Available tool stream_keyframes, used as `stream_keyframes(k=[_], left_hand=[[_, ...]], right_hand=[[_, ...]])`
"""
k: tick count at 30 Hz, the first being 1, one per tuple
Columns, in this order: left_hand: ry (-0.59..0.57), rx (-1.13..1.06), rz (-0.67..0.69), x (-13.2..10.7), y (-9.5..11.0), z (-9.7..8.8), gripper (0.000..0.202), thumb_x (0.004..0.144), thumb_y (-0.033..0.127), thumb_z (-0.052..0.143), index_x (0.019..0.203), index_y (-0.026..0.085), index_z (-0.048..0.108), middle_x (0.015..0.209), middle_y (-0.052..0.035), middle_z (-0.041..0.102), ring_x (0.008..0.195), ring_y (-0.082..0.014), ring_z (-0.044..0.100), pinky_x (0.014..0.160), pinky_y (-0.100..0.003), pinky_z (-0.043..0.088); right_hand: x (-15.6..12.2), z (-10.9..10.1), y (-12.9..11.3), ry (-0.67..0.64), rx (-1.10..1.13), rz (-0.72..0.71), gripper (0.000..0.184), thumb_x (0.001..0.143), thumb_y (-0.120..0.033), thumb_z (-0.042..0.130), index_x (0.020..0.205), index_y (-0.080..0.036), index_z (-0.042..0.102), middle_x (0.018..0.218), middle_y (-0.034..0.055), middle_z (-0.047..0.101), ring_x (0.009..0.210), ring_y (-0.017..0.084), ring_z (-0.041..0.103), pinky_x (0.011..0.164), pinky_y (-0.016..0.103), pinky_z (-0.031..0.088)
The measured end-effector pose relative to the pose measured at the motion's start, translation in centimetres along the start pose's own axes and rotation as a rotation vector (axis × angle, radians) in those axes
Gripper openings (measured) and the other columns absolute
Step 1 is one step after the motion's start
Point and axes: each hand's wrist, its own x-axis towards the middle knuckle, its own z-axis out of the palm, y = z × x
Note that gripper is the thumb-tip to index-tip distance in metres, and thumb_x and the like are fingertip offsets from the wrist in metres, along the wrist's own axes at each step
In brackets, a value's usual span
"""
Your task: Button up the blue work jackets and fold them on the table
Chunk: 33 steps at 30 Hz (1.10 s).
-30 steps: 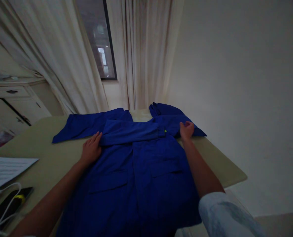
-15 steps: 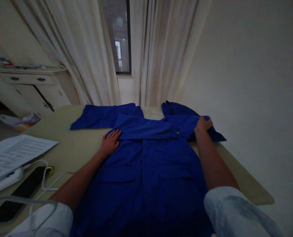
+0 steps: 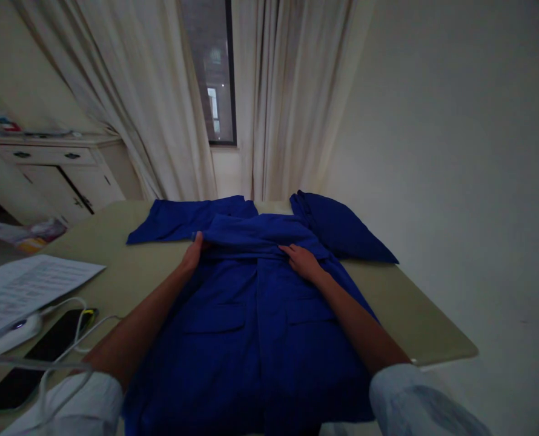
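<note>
A blue jacket (image 3: 255,345) with two flap pockets lies front up on the table, its sleeves (image 3: 251,233) folded across the upper part. At the left end of the folded sleeves, my left hand (image 3: 192,254) is closed on the cloth, thumb on top and fingers mostly hidden beneath. My right hand (image 3: 304,263) reaches in over the jacket's chest, its fingertips closed on the lower edge of the sleeve layer near the middle. Wrinkles run through the cloth between both hands.
Blue folded cloth (image 3: 342,227) lies at the back right of the table (image 3: 415,315), with another blue piece (image 3: 183,219) at the back left. Printed paper (image 3: 37,281), a black phone (image 3: 46,351) and white cables (image 3: 81,327) lie at left. A wall flanks the right side.
My right hand has moved left from the sleeve at the right to the jacket's middle, and that sleeve now lies folded across. My left hand has turned from lying flat to gripping the cloth.
</note>
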Motion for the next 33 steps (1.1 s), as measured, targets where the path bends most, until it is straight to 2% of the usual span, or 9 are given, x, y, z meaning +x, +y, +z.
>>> stream_keyframes(k=[3, 9, 14, 17, 21, 24, 26, 29, 33], left_hand=[[0.074, -0.213, -0.182, 1.9, 2.5, 0.0, 0.049, 0.084, 0.058, 0.066, 0.104, 0.014, 0.075, 0.098, -0.0183, 0.079, 0.1, -0.0351, 0.075, 0.086, -0.045, 0.062], [0.072, -0.22, -0.198, 4.0, 5.1, -1.4, 0.045, 0.061, 0.018, 0.075, 0.106, 0.016, 0.071, 0.084, -0.0059, 0.075, 0.086, -0.024, 0.073, 0.076, -0.031, 0.06], [0.026, -0.254, -0.351, 4.1, 4.7, -2.8, 0.021, 0.073, 0.032, 0.073, 0.086, 0.017, 0.066, 0.071, -0.0075, 0.068, 0.073, -0.0258, 0.071, 0.065, -0.036, 0.061], [0.021, -0.29, -0.374, 3.9, 5.4, -2.3, 0.028, 0.074, 0.036, 0.078, 0.088, 0.016, 0.064, 0.083, -0.0099, 0.072, 0.079, -0.0245, 0.072, 0.069, -0.037, 0.062], [-0.158, -0.429, -0.261, 4.0, 8.5, 0.1, 0.034, 0.068, 0.024, 0.084, 0.098, 0.014, 0.07, 0.098, -0.0113, 0.076, 0.086, -0.0244, 0.074, 0.075, -0.038, 0.063], [-0.302, -0.617, -0.041, 5.0, 11.3, 2.0, 0.033, 0.079, 0.03, 0.076, 0.108, 0.015, 0.072, 0.108, -0.0132, 0.076, 0.096, -0.0261, 0.074, 0.081, -0.041, 0.064], [-0.275, -0.496, 0.035, 6.0, 12.0, 2.6, 0.034, 0.084, 0.034, 0.074, 0.111, 0.015, 0.072, 0.109, -0.0132, 0.076, 0.097, -0.0256, 0.074, 0.082, -0.039, 0.064], [-0.177, -0.128, 0.009, 7.1, 10.5, 2.5, 0.034, 0.077, 0.036, 0.08, 0.103, 0.015, 0.073, 0.099, -0.0126, 0.077, 0.095, -0.0278, 0.075, 0.08, -0.039, 0.063], [-0.093, 0.139, 0.014, 7.6, 5.9, 1.2, 0.038, 0.057, 0.037, 0.092, 0.081, 0.018, 0.07, 0.091, -0.017, 0.076, 0.105, -0.0429, 0.072, 0.083, -0.05, 0.06]], right_hand=[[-0.6, 0.0, 0.1, 0.02, -0.047, 0.051, 0.053, 0.098, -0.01, 0.045, 0.147, -0.024, 0.059, 0.126, 0.0114, 0.068, 0.11, 0.024, 0.063, 0.094, 0.032, 0.046], [-2.1, -1.2, 2.4, 0.22, -0.054, 0.302, 0.037, 0.099, -0.02, 0.05, 0.131, -0.018, 0.069, 0.124, 0.0152, 0.068, 0.116, 0.029, 0.06, 0.098, 0.038, 0.044], [-0.2, -1.8, 3.6, 0.354, 0.057, 0.303, 0.059, 0.101, -0.05, 0.057, 0.151, -0.018, 0.054, 0.145, 0.0162, 0.058, 0.127, 0.032, 0.054, 0.105, 0.042, 0.044], [2.1, -1.7, 3.6, 0.27, 0.038, 0.368, 0.044, 0.101, -0.038, 0.058, 0.141, -0.019, 0.064, 0.138, 0.0167, 0.063, 0.124, 0.033, 0.055, 0.101, 0.042, 0.045], [3.4, -2.2, 4.7, 0.218, -0.001, 0.382, 0.031, 0.1, -0.02, 0.051, 0.114, -0.02, 0.079, 0.119, 0.0169, 0.07, 0.116, 0.03, 0.06, 0.097, 0.041, 0.045], [2.2, -3.4, 7.2, 0.315, -0.004, 0.464, 0.038, 0.104, -0.023, 0.044, 0.122, -0.019, 0.077, 0.122, 0.0172, 0.07, 0.112, 0.03, 0.062, 0.095, 0.041, 0.046], [0.8, -4.1, 9.1, 0.419, 0.008, 0.55, 0.042, 0.106, -0.025, 0.04, 0.127, -0.017, 0.075, 0.123, 0.0177, 0.07, 0.111, 0.031, 0.062, 0.095, 0.041, 0.047], [-0.9, -4.4, 10.7, 0.382, 0.139, 0.516, 0.036, 0.102, -0.023, 0.047, 0.122, -0.018, 0.077, 0.118, 0.0159, 0.072, 0.114, 0.029, 0.062, 0.101, 0.039, 0.045], [-0.2, -3.3, 10.2, 0.302, 0.483, 0.495, 0.023, 0.092, -0.021, 0.063, 0.108, -0.019, 0.079, 0.121, 0.0131, 0.073, 0.12, 0.025, 0.063, 0.11, 0.035, 0.042]])
